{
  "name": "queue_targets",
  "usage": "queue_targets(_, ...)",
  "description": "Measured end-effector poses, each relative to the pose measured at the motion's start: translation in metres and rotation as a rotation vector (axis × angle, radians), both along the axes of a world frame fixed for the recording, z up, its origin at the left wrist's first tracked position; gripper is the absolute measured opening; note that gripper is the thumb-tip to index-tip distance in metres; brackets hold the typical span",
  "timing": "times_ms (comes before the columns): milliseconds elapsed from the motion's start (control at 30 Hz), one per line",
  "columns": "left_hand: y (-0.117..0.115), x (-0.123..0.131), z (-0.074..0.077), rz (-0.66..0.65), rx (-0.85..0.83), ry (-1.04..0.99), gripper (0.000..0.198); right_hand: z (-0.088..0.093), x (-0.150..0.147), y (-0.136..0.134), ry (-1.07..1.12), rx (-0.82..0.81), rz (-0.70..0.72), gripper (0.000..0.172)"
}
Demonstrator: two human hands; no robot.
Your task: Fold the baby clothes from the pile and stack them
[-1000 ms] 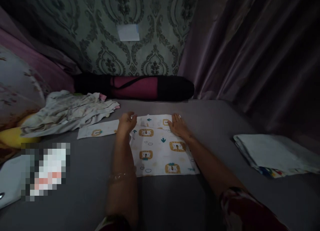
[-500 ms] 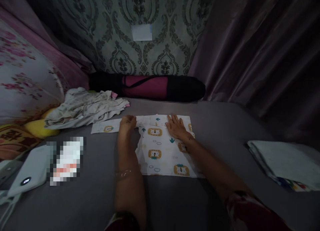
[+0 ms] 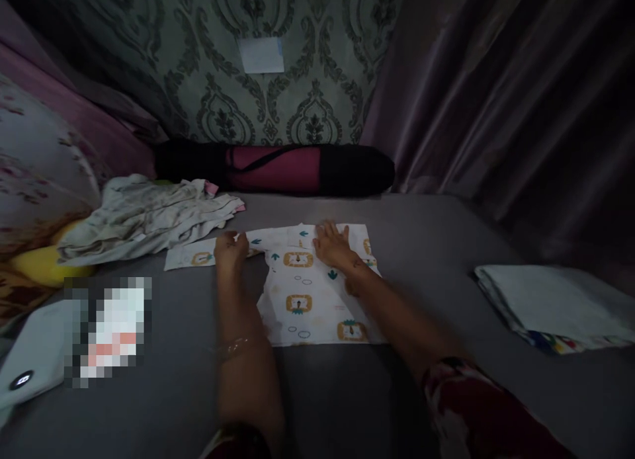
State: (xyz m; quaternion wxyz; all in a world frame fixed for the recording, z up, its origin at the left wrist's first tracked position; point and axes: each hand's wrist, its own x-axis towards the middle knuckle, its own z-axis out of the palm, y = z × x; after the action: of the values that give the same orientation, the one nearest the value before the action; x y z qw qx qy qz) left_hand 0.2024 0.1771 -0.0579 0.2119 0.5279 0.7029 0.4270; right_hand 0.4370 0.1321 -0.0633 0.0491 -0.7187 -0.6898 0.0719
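Observation:
A small white long-sleeved shirt [image 3: 317, 287], printed with orange lions, green arrows and small ovals, lies spread on the grey bed surface [image 3: 173, 379]. One sleeve stretches out to the left; no sleeve reaches out on the right side. On that left sleeve is my left hand [image 3: 231, 249], its fingers curled closed around the fabric partway along. My right hand [image 3: 333, 244] rests flat near the shirt's upper edge, fingers spread, pressing on the cloth. My right forearm covers part of the shirt's right side.
Crumpled light clothes [image 3: 143, 217] lie at the back left beside a yellow plush item [image 3: 47, 266]. A white power bank [image 3: 44, 346] and a blurred-out object [image 3: 114, 330] are at left. Folded cloth [image 3: 550, 300] sits at right. A black and maroon bolster-shaped bag [image 3: 275, 168] lies along the wall.
The view has turned slightly right. My left hand has slid outward along the sleeve, uncovering a green arrow. My right hand has shifted a little left on the shirt.

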Motion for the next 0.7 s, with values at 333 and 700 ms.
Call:
queue_targets(333,-0.006,-0.021,0.006,0.757,-0.164,-0.177,0.054,-0.012,-0.051,0.01,0.051,0.029,0.206,0.064)
queue_targets(700,0.002,-0.026,-0.004,0.738,-0.08,-0.167,0.045,-0.021,-0.05,0.017,-0.02,0.035,0.203,0.064)
